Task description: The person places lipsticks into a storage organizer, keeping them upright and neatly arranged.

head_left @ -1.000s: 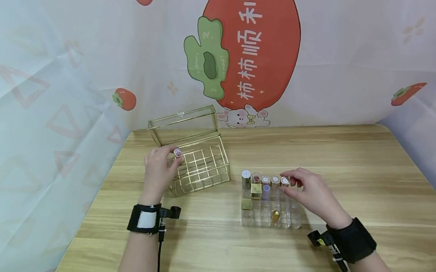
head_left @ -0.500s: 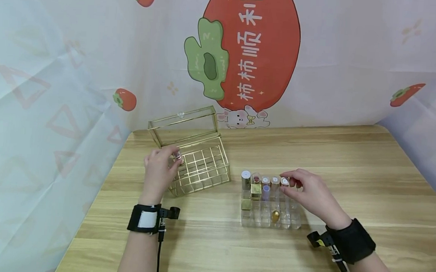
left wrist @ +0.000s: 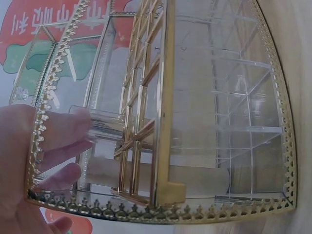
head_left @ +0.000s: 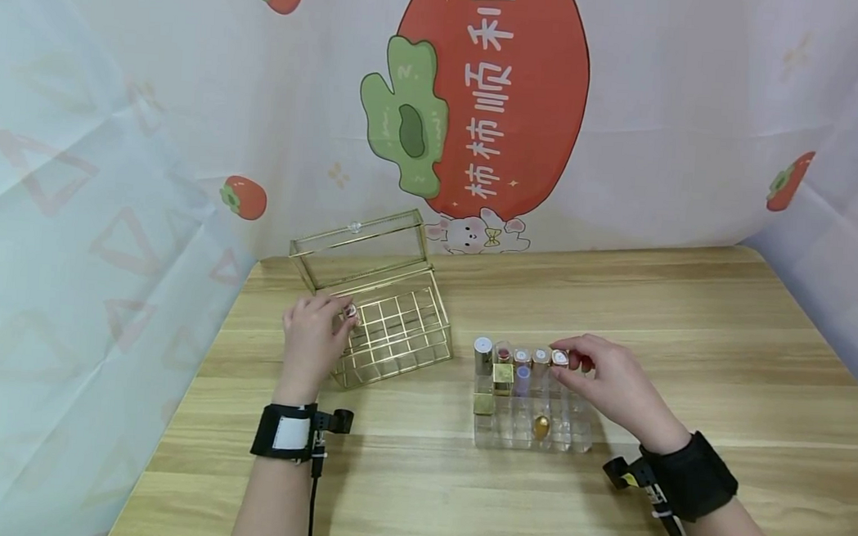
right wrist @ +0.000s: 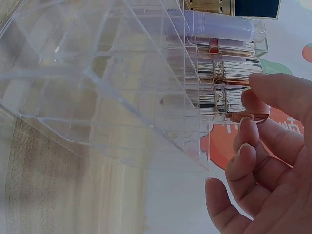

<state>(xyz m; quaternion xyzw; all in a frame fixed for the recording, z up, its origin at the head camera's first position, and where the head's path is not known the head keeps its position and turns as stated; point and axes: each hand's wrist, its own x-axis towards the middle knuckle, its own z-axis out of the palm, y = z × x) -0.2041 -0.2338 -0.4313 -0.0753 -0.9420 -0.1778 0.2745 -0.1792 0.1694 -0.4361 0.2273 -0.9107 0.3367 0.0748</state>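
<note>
Left grip [head_left: 314,335]: pinched on one slim tube [head_left: 352,311], left end of the gridded glass box [head_left: 401,356]; we suppose held high to leave its base free. Right grip [head_left: 610,377]: clamped on the end tube [head_left: 559,358], back row, clear rack [head_left: 491,434]; presumably since only its top stands proud.

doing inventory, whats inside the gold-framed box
A gold grid and a tube the left hand pinches; a pale shape is unclear. The hand covers part of the left side.
</note>
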